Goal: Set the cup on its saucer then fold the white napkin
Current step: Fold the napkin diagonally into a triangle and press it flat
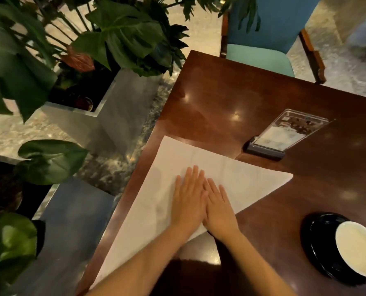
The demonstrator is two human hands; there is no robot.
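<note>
White paper napkin (pixel 201 167), folded into a large triangle, lies flat on the dark polished wooden desk (pixel 231 92), its long edge running along the desk's left side and one point reaching out to the right. Both bare hands press down on its middle, palms flat and fingers stretched straight. The left hand (pixel 188 199) and right hand (pixel 219 212) lie side by side and touch along their inner edges; neither grip is closed on anything, each simply spread open on the paper. The forearms come in from the bottom edge, close together.

Off to the right, well apart from the napkin, a white cup (pixel 358 248) sits on its glossy black saucer (pixel 318 242), near the desk's right side. Farther back stands a clear acrylic menu holder (pixel 284 133) on a dark base, just beyond the napkin's upper edge.

Beyond the desk is a blue upholstered chair with a wooden frame (pixel 267 39). To the left, broad-leaved green plants (pixel 122 37) grow from grey square planters (pixel 113 112) on a pale stone floor.
</note>
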